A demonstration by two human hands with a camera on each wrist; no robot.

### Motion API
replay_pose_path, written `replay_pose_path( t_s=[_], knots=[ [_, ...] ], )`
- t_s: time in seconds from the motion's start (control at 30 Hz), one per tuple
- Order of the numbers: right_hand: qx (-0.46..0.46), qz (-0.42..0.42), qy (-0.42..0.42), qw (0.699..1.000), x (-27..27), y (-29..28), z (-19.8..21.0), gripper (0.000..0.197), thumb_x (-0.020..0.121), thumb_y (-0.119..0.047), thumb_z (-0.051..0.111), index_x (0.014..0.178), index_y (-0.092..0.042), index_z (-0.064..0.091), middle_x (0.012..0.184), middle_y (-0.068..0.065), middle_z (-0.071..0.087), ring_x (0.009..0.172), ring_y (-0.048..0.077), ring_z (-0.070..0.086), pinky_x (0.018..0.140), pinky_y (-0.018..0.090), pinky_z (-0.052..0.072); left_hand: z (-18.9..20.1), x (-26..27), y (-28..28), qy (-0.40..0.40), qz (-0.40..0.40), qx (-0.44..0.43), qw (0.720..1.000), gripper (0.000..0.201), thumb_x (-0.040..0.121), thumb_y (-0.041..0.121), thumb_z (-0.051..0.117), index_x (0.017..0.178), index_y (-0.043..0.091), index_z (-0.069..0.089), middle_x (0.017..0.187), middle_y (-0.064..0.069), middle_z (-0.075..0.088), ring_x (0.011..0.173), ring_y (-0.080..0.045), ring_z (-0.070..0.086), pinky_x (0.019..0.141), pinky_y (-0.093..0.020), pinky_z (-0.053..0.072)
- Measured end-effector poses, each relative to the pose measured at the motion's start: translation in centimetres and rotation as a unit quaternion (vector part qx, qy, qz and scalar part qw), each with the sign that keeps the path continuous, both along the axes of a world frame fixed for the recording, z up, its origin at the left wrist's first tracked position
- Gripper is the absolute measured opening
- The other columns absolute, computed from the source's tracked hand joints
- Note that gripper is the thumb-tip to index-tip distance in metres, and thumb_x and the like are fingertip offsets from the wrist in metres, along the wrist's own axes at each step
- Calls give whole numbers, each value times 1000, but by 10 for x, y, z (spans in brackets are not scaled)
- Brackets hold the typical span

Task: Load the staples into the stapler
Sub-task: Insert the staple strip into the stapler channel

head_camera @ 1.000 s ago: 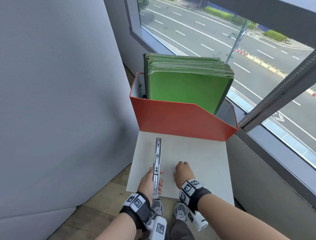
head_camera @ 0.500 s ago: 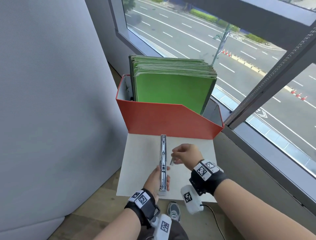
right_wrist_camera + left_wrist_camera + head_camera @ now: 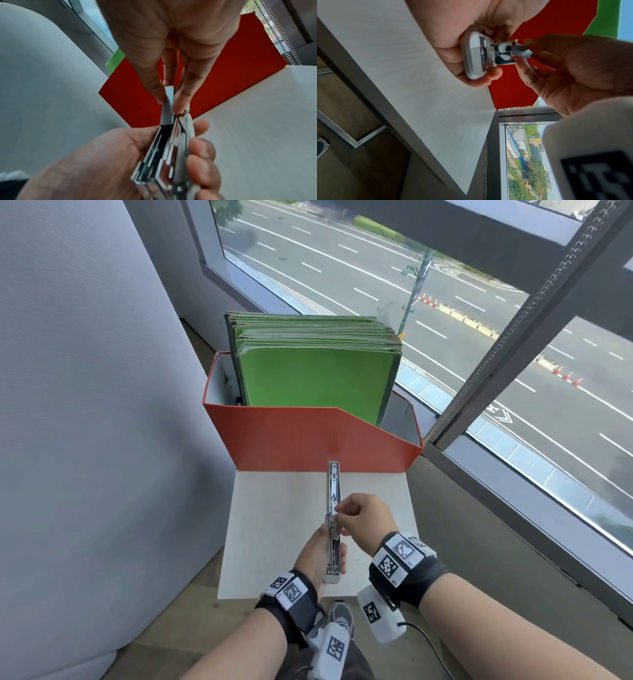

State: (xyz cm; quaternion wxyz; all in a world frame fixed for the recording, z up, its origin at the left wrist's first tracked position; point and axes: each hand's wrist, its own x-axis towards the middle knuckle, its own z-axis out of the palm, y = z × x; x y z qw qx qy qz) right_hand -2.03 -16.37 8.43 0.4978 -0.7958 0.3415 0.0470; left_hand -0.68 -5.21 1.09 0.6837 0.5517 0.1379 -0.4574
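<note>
We're not seeing any readable text here, honestly; only black-and-white square code markers on the wristbands (image 3: 400, 556), plus white road markings (image 3: 500, 415) outside, too blurry to read.

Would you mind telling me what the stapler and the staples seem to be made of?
Stapler: polished metal rails, mirror-like reflections; its pale grey outer shell looks like glossy plastic, though painted metal is possible. Staples: dull grey metal strip, finely ribbed.

Two hands are in view, one left hand (image 3: 317, 556) and one right hand (image 3: 364, 522). There is one stapler (image 3: 333, 518), one strip of staples (image 3: 167, 108), one small white table (image 3: 274, 525), one red file box (image 3: 308, 440) and one stack of green folders (image 3: 315, 371), too many to count.
</note>
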Motion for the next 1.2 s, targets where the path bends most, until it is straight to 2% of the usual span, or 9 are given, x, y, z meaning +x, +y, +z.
replay_pose_path(
  t_s=[0.17,0.4,0.53,0.7,0.83,0.93,1.07,1.17,1.2],
  knots=[
    [-38,39,3,998,0,5,1,15,75,-7,64,72,-22,62,74,8,70,72,25,69,72,38,59,-3,0,2,9,6,0,1000,42,98,41,32,80,12,56,52,-5,57,41,-15,50,40,-25,41],
    [-42,32,0,999,1,5,0,12,73,-8,64,73,-20,64,71,6,69,71,25,69,68,32,57,-2,1,5,14,24,9,1000,37,99,37,31,85,15,57,53,-6,56,40,-15,49,39,-25,40],
    [-53,48,3,997,2,7,-2,10,75,-7,63,77,-16,67,69,1,63,65,18,61,64,25,51,-3,1,5,26,23,12,999,37,99,39,32,84,13,54,52,-5,56,41,-16,49,41,-26,40],
    [-86,76,13,993,3,9,-6,12,77,-8,62,86,-9,70,71,-2,60,69,16,58,67,26,51,-1,-1,4,30,23,19,999,36,98,40,35,82,13,53,48,-3,58,40,-15,50,42,-26,40],
    [-98,92,4,991,-1,11,-10,11,77,-13,68,86,-9,72,86,7,69,82,22,63,76,32,54,-1,1,4,33,35,20,999,31,98,38,38,88,13,55,46,-2,57,37,-14,51,38,-24,41],
    [-90,98,-14,991,-5,13,-16,13,76,-21,74,85,-11,72,90,5,64,81,19,61,73,25,48,0,4,4,43,43,14,998,31,98,35,37,90,12,57,44,-2,57,35,-14,50,36,-22,40],
    [-56,94,-63,992,-13,17,-22,8,76,-15,75,83,-11,74,89,4,63,79,18,63,73,21,51,1,7,3,62,68,8,996,34,97,38,40,83,13,60,53,-4,56,35,-14,48,35,-22,39],
    [-62,104,-85,989,-19,19,-26,11,77,-15,74,88,-11,75,89,2,62,76,17,63,67,5,46,0,8,3,80,83,-2,993,37,98,38,36,85,12,59,52,-3,61,34,-14,48,34,-21,38],
    [-66,107,-93,988,-20,20,-27,12,78,-15,74,89,-11,74,88,1,61,74,15,62,66,3,45,1,9,3,86,87,-2,993,37,98,38,35,85,12,59,51,-2,63,34,-14,49,35,-21,39]
  ],
)
